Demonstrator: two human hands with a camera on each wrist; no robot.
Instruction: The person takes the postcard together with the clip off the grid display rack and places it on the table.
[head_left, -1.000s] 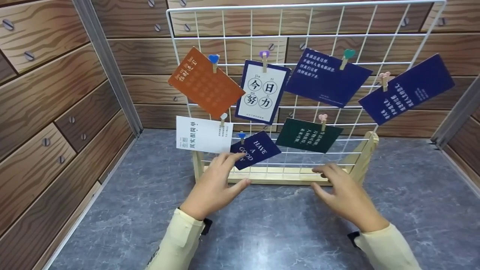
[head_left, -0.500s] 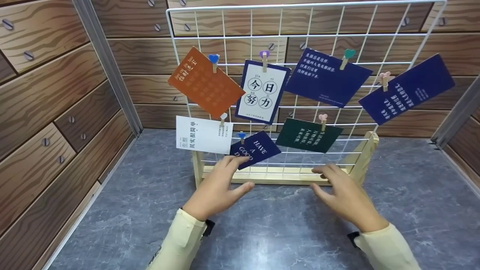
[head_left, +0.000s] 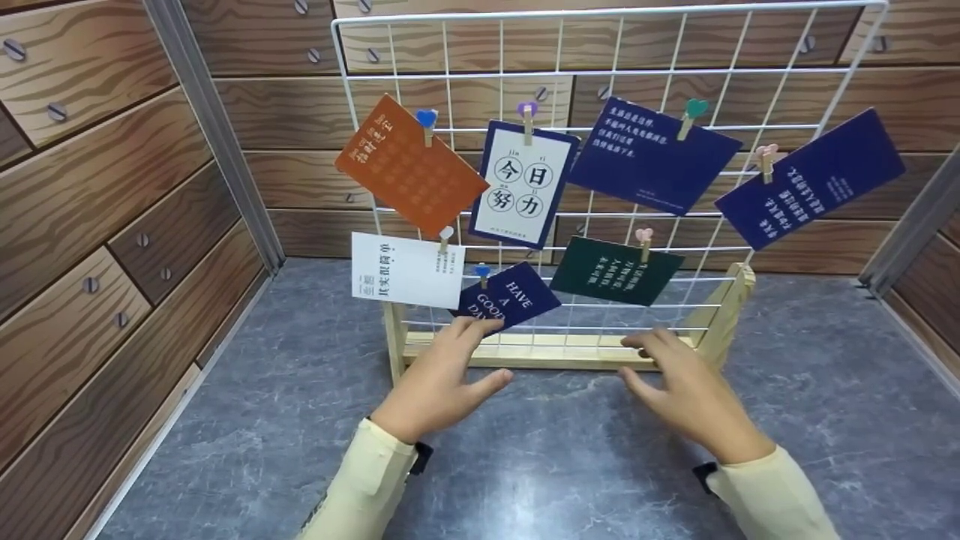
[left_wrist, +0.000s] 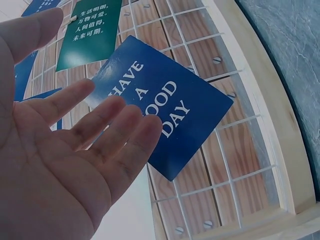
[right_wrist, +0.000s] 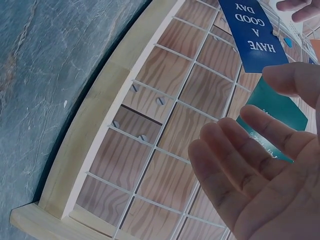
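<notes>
In the head view my left hand [head_left: 439, 382] hovers before a small blue card [head_left: 517, 296] reading "HAVE A GOOD DAY", hung on a white wire grid [head_left: 585, 315] by a blue heart clothespin [head_left: 482, 274]. Its fingers are relaxed and hold nothing; in the left wrist view they overlap part of the blue card [left_wrist: 185, 100]. My right hand [head_left: 694, 390] is poised in front of the grid's lower right, below a dark green card [head_left: 615, 271] under a pink heart clothespin [head_left: 643, 241]. Nothing lies between its loosely bent fingers [right_wrist: 215, 150] in the right wrist view.
Above hang an orange card [head_left: 409, 165], a white card with blue border [head_left: 525, 184] and two dark blue cards. A white card [head_left: 409, 268] is at lower left. The grid stands in a wooden base [head_left: 570, 351] on a grey marbled table [head_left: 525, 480], between wood-patterned walls.
My left hand has drifted slightly down and to the right, uncovering more of the blue card's lettering. The right hand keeps almost the same place, and the cards stay put.
</notes>
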